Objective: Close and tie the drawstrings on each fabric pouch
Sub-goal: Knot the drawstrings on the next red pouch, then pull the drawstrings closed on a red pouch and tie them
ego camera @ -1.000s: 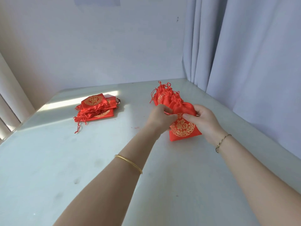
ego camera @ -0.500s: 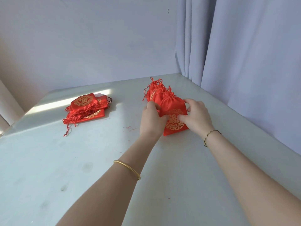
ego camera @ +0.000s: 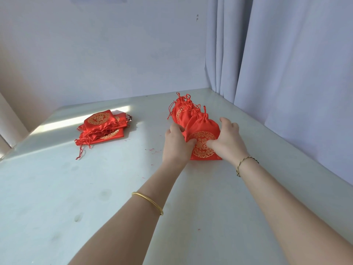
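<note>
Your left hand [ego camera: 176, 148] and right hand [ego camera: 228, 143] both grip the front pouch [ego camera: 203, 129] by its sides, thumbs on its gold pattern; its neck sits cinched just beyond your fingers. More tied pouches [ego camera: 181, 113] line up behind it; a flat stack [ego camera: 103, 127] lies well left of your left hand.

The left hand [ego camera: 176, 145] and right hand [ego camera: 228, 139] are gripping a tied red pouch [ego camera: 203, 131] on the table [ego camera: 95, 188].
Thumbs are pressing its gold-printed front; it is lying at the near end of a row [ego camera: 181, 111] of tied pouches, while a stack [ego camera: 101, 129] of flat ones is lying well apart to the left.
</note>
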Motion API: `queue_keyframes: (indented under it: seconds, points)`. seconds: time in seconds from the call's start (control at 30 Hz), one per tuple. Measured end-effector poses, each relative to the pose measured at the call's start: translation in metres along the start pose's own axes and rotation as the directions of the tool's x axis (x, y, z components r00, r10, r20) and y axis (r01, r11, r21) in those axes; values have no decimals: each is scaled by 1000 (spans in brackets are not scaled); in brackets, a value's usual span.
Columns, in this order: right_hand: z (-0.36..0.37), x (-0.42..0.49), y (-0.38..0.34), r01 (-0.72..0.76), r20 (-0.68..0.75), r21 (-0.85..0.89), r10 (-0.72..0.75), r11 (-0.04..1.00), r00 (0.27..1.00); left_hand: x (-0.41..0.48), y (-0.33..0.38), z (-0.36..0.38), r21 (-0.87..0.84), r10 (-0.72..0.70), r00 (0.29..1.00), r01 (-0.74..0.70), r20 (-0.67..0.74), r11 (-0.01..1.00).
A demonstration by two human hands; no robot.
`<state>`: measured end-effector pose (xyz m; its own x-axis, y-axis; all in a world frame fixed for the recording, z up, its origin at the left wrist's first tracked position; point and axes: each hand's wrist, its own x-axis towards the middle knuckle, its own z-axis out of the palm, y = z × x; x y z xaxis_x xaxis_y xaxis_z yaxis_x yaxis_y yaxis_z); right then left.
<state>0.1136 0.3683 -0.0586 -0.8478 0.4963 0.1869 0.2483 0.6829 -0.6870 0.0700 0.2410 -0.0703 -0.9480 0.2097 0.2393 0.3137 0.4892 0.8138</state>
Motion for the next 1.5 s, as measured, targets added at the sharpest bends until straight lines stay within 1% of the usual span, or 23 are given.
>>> queue_keyframes:
  seconds: [0.1, 0.2, 0.27, 0.33, 0.37, 0.43, 0.5, 0.57, 0.6, 0.67, 0.73, 0.77, 0.83, 0.9, 1.0, 1.07, 1.17, 1.23, 1.27, 1.37, 1.43, 1.47, 1.5]
  points:
    - [-1, -2, -1, 4, -46, 27, -3, 1000, 999, -1, -1, 0, 8, -10, 1000, 10, 6, 1000]
    - [-4, -7, -8, 39, -131, 24, -35, 999, 991, -3, -3, -2, -17, -16, 1000, 16, 7, 1000]
    - [-3, -13, -20, 116, -205, -6, -114, 993, 972, -3, -5, -9, -52, -35, 999, 35, -4, 998]
    - [2, -22, -36, 260, -238, -36, -261, 965, 936, 0, -12, -21, -71, -65, 997, 62, -42, 996]
    - [6, -27, -47, 343, -223, -39, -343, 939, 913, 4, -19, -32, -65, -79, 994, 74, -81, 995]
    - [20, -34, -68, 465, -142, -48, -467, 884, 873, 13, -38, -59, -13, -89, 981, 88, -170, 996]
    - [41, -36, -85, 518, -8, -61, -520, 853, 854, 22, -60, -91, 89, -99, 964, 125, -248, 988]
    - [68, -32, -100, 515, 160, -36, -504, 856, 849, 30, -85, -124, 200, -119, 948, 183, -296, 963]
    - [83, -29, -107, 499, 234, 3, -486, 867, 842, 32, -97, -140, 251, -127, 942, 210, -311, 945]
    - [111, -24, -116, 436, 315, 120, -451, 892, 835, 38, -118, -164, 352, -102, 943, 216, -316, 910]
    - [135, -19, -119, 344, 309, 235, -406, 909, 860, 45, -131, -180, 435, -53, 960, 174, -276, 884]
    - [144, -18, -119, 291, 280, 281, -368, 915, 887, 50, -135, -184, 456, -36, 965, 155, -258, 877]
    - [153, -16, -115, 199, 216, 365, -290, 909, 932, 62, -136, -187, 471, -31, 963, 158, -267, 868]
    - [157, -14, -112, 180, 172, 427, -275, 886, 946, 76, -136, -188, 498, -71, 950, 222, -303, 838]
    - [159, -10, -107, 166, 158, 479, -271, 862, 950, 90, -143, -189, 603, -105, 950, 270, -294, 750]
    - [162, -8, -106, 185, 151, 470, -286, 863, 946, 95, -150, -190, 581, -89, 949, 258, -303, 772]
    - [165, -6, -107, 205, 142, 463, -301, 862, 943, 97, -154, -195, 441, -97, 939, 245, -331, 864]
    - [166, -6, -106, 207, 139, 465, -302, 861, 943, 101, -153, -200, 322, -107, 914, 245, -391, 915]
    - [166, -6, -106, 207, 140, 464, -302, 861, 943, 104, -151, -203, 278, -88, 895, 228, -438, 933]
    - [165, -8, -106, 206, 145, 468, -305, 859, 941, 107, -132, -215, 247, 57, 798, 117, -599, 962]
    - [162, -10, -109, 231, 126, 476, -326, 849, 937, 101, -109, -224, 249, 161, 737, 10, -656, 968]
    - [158, -12, -111, 255, 102, 477, -341, 841, 935, 94, -94, -229, 234, 192, 724, -44, -662, 971]
    - [154, -13, -115, 280, 71, 482, -356, 830, 932, 86, -80, -232, 206, 202, 737, -88, -645, 975]
